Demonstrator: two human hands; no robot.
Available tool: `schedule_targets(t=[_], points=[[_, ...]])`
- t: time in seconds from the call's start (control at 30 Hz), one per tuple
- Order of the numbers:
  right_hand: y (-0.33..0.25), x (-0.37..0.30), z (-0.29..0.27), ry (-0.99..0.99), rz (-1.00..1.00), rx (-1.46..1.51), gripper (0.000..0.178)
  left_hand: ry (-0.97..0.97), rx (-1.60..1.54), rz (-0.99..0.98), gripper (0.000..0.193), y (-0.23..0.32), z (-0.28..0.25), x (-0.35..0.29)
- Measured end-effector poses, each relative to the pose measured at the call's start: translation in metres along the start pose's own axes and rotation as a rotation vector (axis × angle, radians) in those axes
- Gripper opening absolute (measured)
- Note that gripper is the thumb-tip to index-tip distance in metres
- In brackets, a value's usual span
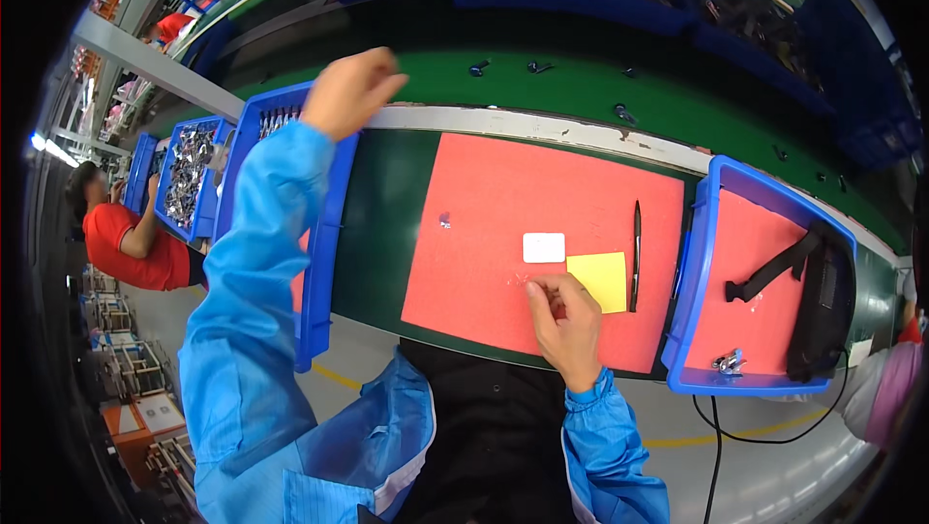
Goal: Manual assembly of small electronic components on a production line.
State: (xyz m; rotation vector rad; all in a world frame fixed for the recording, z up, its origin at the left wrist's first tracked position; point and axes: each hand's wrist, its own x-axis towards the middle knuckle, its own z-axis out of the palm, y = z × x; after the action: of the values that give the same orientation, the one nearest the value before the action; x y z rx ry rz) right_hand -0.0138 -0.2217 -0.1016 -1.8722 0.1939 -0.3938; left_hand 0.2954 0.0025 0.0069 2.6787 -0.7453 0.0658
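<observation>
My left hand reaches up past the left blue bin to the near edge of the green belt. Its thumb and fingers are apart, with nothing visible between them. Low over the red mat, my right hand has its fingers curled in and thumb tip close to the index finger; anything pinched there is hidden or too small to name. Just beyond it sit a white rectangular card or box and a yellow sticky-note pad, with a black pen to the right. A tiny dark piece lies on the mat's left.
Small dark earbud-like parts lie scattered along the belt. On the right, a blue bin holds a black strap with a buckle and small metal parts. A long blue bin stands left. Beyond it, a person in red works.
</observation>
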Motion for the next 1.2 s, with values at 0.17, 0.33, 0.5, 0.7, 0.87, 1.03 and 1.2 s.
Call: schedule_targets(t=[0.17, 0.33, 0.5, 0.7, 0.87, 1.03, 1.2], points=[[0.001, -0.001, 0.002, -0.008, 0.013, 0.023, 0.007, 0.014, 0.297, 0.080, 0.028, 0.029, 0.092, 0.073], [0.007, -0.001, 0.005, 0.038, -0.038, 0.133, 0.008, 0.033, 0.364, -0.101, 0.025, 0.015, 0.130, 0.087], [0.006, 0.001, 0.003, -0.002, -0.060, 0.164, 0.007, 0.198, 0.190, 0.083, 0.025, 0.045, 0.089, 0.040], [0.013, -0.001, -0.007, -0.043, -0.071, 0.098, 0.006, 0.019, -0.547, -0.073, 0.009, 0.138, 0.024, -0.091], [0.003, 0.005, -0.002, -0.053, -0.058, 0.165, 0.007, 0.054, -0.813, -0.149, 0.013, 0.161, 0.063, -0.157], [0.006, -0.006, -0.003, -0.011, -0.006, 0.250, 0.008, 0.137, -0.524, 0.140, 0.018, 0.161, 0.118, -0.141], [0.005, -0.007, -0.009, 0.060, -0.004, 0.228, 0.008, 0.182, -0.301, 0.396, 0.020, 0.154, 0.130, -0.139]])
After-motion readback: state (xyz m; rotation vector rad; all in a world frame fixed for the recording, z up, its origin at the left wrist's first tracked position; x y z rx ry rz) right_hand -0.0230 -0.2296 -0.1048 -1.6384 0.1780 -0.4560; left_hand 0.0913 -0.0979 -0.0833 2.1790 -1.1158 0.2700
